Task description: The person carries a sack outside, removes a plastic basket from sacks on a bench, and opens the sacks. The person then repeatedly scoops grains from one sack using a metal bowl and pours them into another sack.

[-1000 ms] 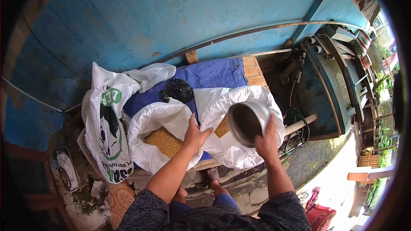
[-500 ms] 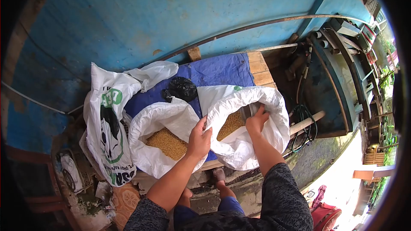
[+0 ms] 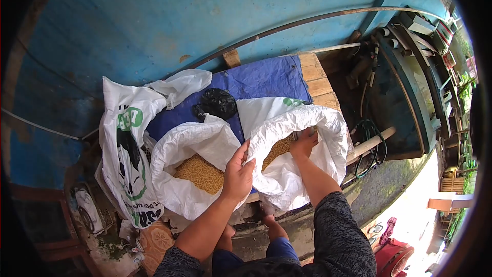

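Two white sacks stand side by side with rolled rims, the left sack and the right sack. Yellow-brown pellets lie in the left one, and more pellets show in the right one. My left hand grips the near-left rim of the right sack, thumb and fingers closed on it. Inside that sack, at the far right, my right hand is closed on the metal bowl, which is almost wholly hidden by the hand and the sack.
A black plastic bag lies on a blue tarp behind the sacks. At the left hangs a printed white sack. A wooden pole and green hose are at the right, and a blue wall rises behind.
The metal bowl went from above the right sack down into it with my right hand. My left hand closed on the sack's rim. The view shifted slightly.
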`<state>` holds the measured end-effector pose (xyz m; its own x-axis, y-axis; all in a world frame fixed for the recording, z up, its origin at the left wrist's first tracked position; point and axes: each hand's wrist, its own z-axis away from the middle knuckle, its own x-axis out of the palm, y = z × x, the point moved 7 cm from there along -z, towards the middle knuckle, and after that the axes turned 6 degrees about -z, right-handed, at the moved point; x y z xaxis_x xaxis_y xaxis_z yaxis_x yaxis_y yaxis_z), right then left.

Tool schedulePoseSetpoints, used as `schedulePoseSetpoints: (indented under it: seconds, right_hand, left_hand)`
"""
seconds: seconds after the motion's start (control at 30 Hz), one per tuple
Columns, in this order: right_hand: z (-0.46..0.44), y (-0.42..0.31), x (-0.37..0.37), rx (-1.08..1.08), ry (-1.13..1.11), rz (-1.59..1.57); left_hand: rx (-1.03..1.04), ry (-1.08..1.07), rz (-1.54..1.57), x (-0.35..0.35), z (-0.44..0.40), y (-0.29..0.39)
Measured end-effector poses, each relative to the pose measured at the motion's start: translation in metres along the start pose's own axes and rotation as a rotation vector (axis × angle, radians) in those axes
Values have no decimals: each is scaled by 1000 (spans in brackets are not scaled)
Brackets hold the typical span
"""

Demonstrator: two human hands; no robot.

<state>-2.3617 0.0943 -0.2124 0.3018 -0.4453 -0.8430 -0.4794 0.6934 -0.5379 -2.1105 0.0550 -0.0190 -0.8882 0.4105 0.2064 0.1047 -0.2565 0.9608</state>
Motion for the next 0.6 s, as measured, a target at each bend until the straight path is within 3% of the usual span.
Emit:
schedulePoseSetpoints:
  seconds: [0.47, 0.6]
  right_hand:
    - [42, -10, 43, 160, -219, -325]
    - [58, -20, 54, 190, -339, -552]
  left_hand:
    - [-2, -30, 115, 3, -2, -1]
    - [-15, -20, 69, 0, 1, -2]
